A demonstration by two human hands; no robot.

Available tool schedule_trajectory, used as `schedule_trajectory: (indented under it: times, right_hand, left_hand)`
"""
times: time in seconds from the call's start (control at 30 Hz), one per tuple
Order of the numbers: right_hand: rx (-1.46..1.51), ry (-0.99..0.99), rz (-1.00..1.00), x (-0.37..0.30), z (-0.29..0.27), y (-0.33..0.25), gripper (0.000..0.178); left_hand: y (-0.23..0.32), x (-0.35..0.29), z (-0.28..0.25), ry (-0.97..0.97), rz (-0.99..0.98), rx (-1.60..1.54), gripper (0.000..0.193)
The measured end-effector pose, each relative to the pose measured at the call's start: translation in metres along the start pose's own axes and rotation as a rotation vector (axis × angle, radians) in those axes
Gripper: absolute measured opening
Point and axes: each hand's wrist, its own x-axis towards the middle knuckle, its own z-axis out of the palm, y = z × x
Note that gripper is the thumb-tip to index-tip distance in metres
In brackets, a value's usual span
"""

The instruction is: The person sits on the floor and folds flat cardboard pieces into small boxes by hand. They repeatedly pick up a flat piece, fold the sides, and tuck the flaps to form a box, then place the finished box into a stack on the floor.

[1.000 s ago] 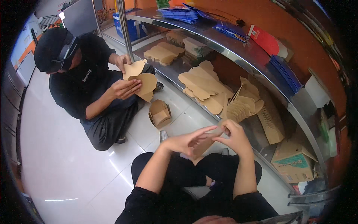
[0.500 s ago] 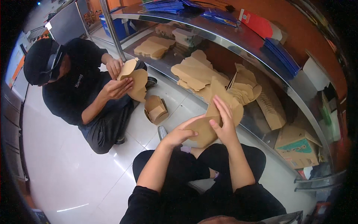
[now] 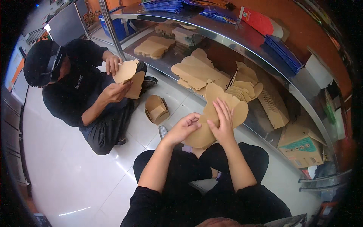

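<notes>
Above my lap I have a brown cardboard box blank [image 3: 202,132], with rounded flaps spread out to both sides and away from me. My left hand [image 3: 184,129] is closed on its left edge, fingers curled and thumb pressing on the board. Flat over the middle of the same blank lies my right hand [image 3: 223,124], fingers stretched out and thumb apart. Its underside is hidden from me. Just beyond, on the low shelf, are a stack of flat blanks [image 3: 198,69] and several partly folded pieces [image 3: 245,85].
To my left a co-worker [image 3: 90,83] sits on the floor, folding another cardboard blank [image 3: 126,72]. A folded cardboard box [image 3: 156,109] stands on the tiles between us. The metal shelf [image 3: 227,39] curves along my right, with blue flat packs [image 3: 283,55] above and a carton [image 3: 300,147] below.
The blank's far part has tipped down and lies flatter. My left hand has moved slightly up its edge with its fingers more curled. The co-worker's blank has shifted a little left.
</notes>
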Motion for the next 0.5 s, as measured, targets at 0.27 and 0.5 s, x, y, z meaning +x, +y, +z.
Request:
schedule_trajectory:
  times: [0.27,0.5]
  right_hand:
    - [0.108,-0.057,0.032,-0.002,-0.006,0.001,0.057]
    - [0.335,0.283,0.23,0.008,-0.042,0.056,0.051]
  left_hand:
    - [0.001,-0.003,0.008,0.058,0.127,0.187,0.023]
    - [0.021,-0.022,-0.019,0.08,0.188,-0.051,0.028]
